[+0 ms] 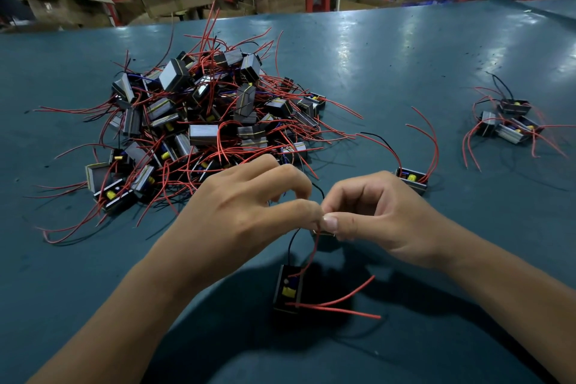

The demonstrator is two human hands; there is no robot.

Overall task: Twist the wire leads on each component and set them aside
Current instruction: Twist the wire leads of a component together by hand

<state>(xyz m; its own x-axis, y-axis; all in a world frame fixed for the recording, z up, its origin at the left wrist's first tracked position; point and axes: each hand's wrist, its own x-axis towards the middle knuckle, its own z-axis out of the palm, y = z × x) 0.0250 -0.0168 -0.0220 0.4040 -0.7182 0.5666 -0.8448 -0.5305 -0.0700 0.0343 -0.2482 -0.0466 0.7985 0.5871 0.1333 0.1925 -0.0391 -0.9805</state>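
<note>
The left hand (249, 206) and the right hand (371, 212) meet above the blue table (405, 56). Both pinch the tips of two thin wires, one red wire (313, 254) and one black wire (291, 243), between thumb and fingers. The wires run down to a small dark component (288, 288) just below the hands. It hangs tilted close over the table. Two more red leads (343, 305) stick out of it to the right. A big pile of components (193, 115) lies to the left. One lone component (411, 179) sits by the right hand. A small group (508, 121) lies far right.
</note>
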